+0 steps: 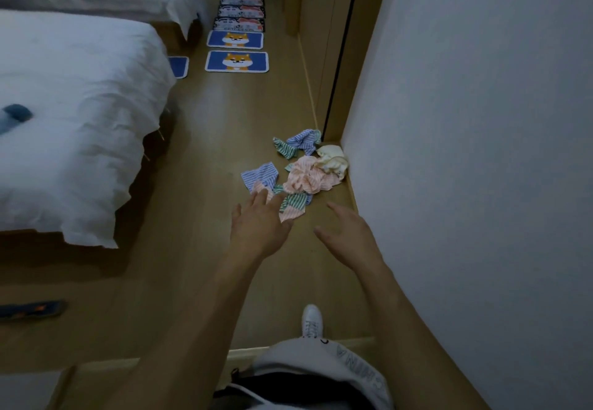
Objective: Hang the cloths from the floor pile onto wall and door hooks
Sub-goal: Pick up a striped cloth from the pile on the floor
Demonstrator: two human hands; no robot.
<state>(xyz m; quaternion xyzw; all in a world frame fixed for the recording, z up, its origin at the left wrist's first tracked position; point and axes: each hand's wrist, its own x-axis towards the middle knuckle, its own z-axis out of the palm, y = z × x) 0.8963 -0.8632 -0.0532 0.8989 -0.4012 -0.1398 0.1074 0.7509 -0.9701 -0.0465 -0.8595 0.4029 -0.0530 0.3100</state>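
A pile of striped cloths (301,175) lies on the wooden floor beside the white wall: blue, green, pink and a cream one (333,159). My left hand (260,223) is stretched out with straight fingers just over the near edge of the pile, above a pink and green cloth (293,205). It holds nothing. My right hand (348,234) hovers to the right, fingers relaxed and apart, between the pile and the wall, also holding nothing. No hooks are in view.
A white bed (80,120) fills the left side, a second bed behind it. Dog-print mats (236,61) lie in a row farther down the floor. The white wall (481,152) runs along the right, a wooden door frame (337,56) beyond the pile. My white shoe (312,321) stands below.
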